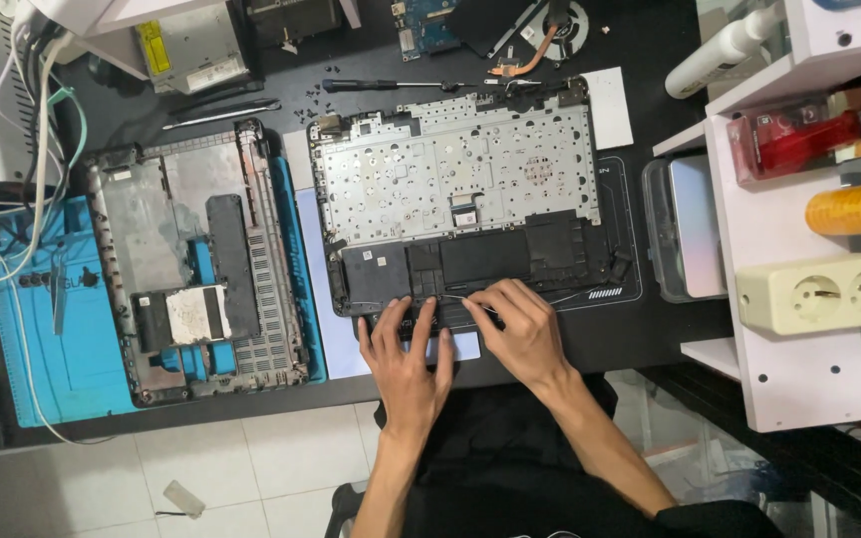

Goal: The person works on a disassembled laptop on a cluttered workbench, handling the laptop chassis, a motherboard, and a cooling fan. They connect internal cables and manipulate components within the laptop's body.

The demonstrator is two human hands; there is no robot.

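An opened laptop top case point(455, 179), its metal keyboard backplate facing up, lies on the black desk in front of me. My left hand point(406, 359) rests flat with fingers spread on the near edge of the case. Just to its right, my right hand point(520, 324) pinches a thin wire point(575, 295) that runs along the case's near edge. The two hands almost touch.
A laptop bottom cover point(201, 264) lies on a blue mat point(62, 339) at the left. A screwdriver point(391, 86), tweezers point(221, 113), a circuit board and a fan point(560, 25) sit at the back. A white shelf point(799, 329) with a socket block point(819, 292) and bottles stands right.
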